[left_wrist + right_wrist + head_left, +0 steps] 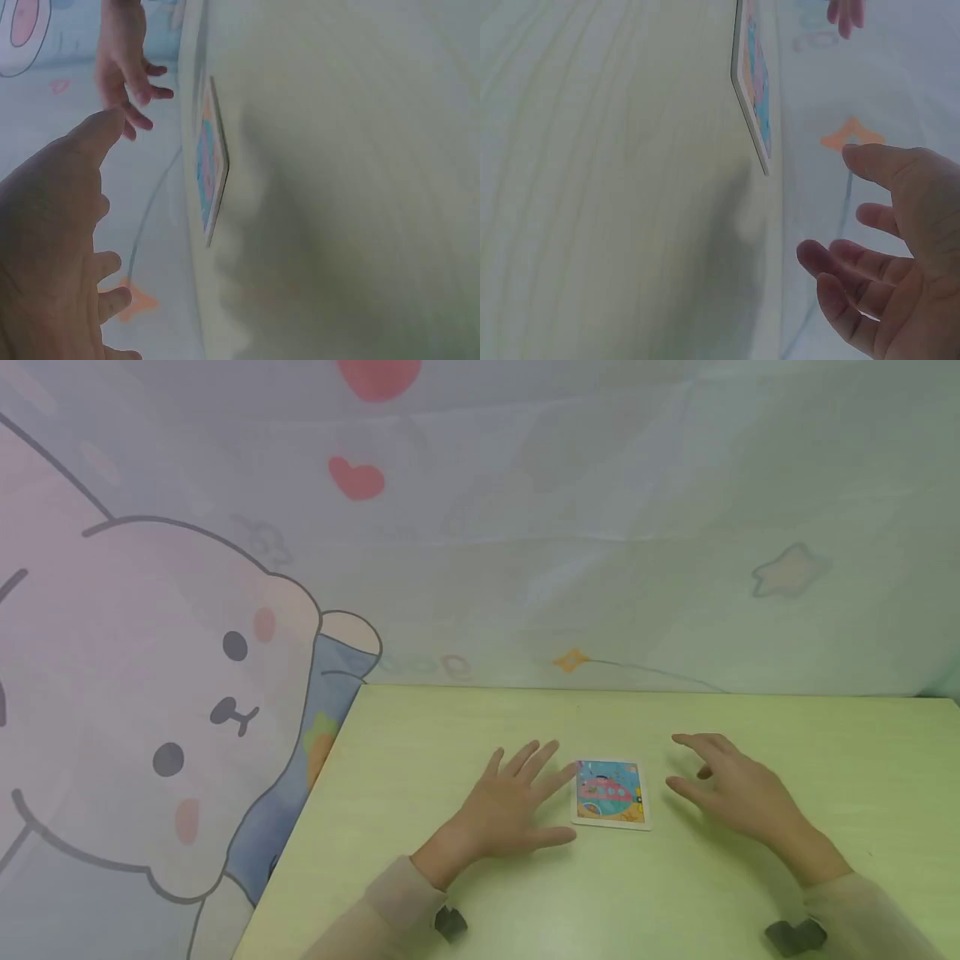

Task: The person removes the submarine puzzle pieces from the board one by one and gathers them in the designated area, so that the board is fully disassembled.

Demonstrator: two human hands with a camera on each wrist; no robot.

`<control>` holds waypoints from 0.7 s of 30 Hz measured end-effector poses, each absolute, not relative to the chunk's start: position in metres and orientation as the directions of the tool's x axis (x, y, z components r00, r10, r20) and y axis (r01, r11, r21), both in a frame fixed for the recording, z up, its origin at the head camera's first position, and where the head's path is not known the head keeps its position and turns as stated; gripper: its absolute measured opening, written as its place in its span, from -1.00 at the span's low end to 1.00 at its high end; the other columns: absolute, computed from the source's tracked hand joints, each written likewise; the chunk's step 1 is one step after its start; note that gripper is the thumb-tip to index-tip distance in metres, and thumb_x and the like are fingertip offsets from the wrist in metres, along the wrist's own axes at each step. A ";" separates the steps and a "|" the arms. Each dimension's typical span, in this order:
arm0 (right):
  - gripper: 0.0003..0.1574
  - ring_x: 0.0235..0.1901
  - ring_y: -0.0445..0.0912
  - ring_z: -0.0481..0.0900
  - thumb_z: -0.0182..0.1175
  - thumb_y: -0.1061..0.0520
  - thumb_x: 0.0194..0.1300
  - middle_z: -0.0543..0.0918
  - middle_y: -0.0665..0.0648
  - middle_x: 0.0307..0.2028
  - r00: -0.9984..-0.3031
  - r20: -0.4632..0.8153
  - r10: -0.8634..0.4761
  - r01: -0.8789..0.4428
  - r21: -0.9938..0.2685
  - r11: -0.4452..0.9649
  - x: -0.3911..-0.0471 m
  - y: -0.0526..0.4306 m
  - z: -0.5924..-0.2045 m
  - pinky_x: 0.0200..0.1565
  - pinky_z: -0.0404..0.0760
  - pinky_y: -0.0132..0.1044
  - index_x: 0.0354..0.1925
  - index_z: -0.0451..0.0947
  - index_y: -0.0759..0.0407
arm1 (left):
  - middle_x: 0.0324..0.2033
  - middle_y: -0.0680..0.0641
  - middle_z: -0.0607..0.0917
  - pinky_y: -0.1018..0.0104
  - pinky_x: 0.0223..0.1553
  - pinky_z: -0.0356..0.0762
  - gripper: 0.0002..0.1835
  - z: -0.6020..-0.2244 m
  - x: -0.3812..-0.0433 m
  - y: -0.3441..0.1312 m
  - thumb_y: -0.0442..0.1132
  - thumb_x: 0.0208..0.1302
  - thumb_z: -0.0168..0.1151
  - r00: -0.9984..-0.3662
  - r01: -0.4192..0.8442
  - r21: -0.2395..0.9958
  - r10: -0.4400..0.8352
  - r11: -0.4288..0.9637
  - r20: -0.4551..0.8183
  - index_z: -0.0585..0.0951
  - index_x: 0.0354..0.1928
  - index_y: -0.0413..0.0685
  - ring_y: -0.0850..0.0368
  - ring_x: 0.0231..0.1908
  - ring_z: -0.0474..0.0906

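Observation:
A small square picture board (611, 794) with a white border lies flat on the table. Its picture shows a pink shape on blue, with orange along the bottom. Just left of it is my left hand (510, 810), fingers spread, the index fingertip near the board's upper left corner. My right hand (738, 789) hovers to the right, apart from the board, its fingers loosely bent around nothing. In the left wrist view the board (210, 165) appears nearly edge-on, beyond the thumb. The right wrist view shows the board's (754, 82) pale thin edge and the right hand (907, 262) holding nothing.
The pale yellow-green table (420, 735) runs back to a hanging cloth (570, 527) printed with hearts, stars and a large cartoon animal. Dark straps or devices (797, 937) sit at both wrists. The table's left edge slants beside the cloth.

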State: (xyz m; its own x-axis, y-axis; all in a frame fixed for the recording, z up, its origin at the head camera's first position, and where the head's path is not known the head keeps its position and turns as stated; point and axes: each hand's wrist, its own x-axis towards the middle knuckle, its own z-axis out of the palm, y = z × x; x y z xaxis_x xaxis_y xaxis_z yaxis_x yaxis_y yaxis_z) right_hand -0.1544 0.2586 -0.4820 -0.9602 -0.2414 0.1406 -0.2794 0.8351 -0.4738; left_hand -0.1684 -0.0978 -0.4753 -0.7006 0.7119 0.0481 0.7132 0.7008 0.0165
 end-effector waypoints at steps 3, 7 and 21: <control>-0.17 -0.20 -0.11 0.68 0.25 -0.34 0.43 0.55 0.20 0.25 -0.968 0.092 -0.235 -0.247 -0.543 0.803 -0.158 0.255 -0.486 -0.34 0.55 -0.17 0.42 0.44 0.09 | 0.66 0.02 -0.08 -0.41 0.40 0.09 -0.08 -0.482 -0.165 -0.087 0.57 0.38 -0.14 -0.689 0.724 0.019 0.724 0.689 0.020 0.05 0.67 0.42 -0.07 0.61 -0.10; -0.23 -0.28 -0.17 0.64 0.29 -0.28 0.43 0.65 0.21 0.12 -0.968 0.049 -0.244 -0.222 -0.616 0.756 -0.166 0.249 -0.495 -0.34 0.55 -0.18 0.38 0.48 0.13 | 0.66 0.00 -0.08 -0.45 0.36 0.14 -0.08 -0.491 -0.164 -0.073 0.58 0.36 -0.11 -0.685 0.727 0.046 0.729 0.685 -0.016 0.07 0.66 0.42 -0.09 0.61 -0.09; -0.42 -0.25 -0.10 0.65 0.32 -0.09 0.43 0.69 0.14 -0.04 -0.954 0.022 -0.300 -0.245 -0.633 0.734 -0.185 0.228 -0.514 -0.27 0.60 -0.11 0.27 0.57 0.18 | 0.66 -0.03 -0.10 -0.54 0.32 0.11 -0.13 -0.515 -0.162 -0.033 0.59 0.40 -0.34 -0.674 0.736 -0.011 0.731 0.677 -0.111 -0.06 0.66 0.54 -0.16 0.62 -0.22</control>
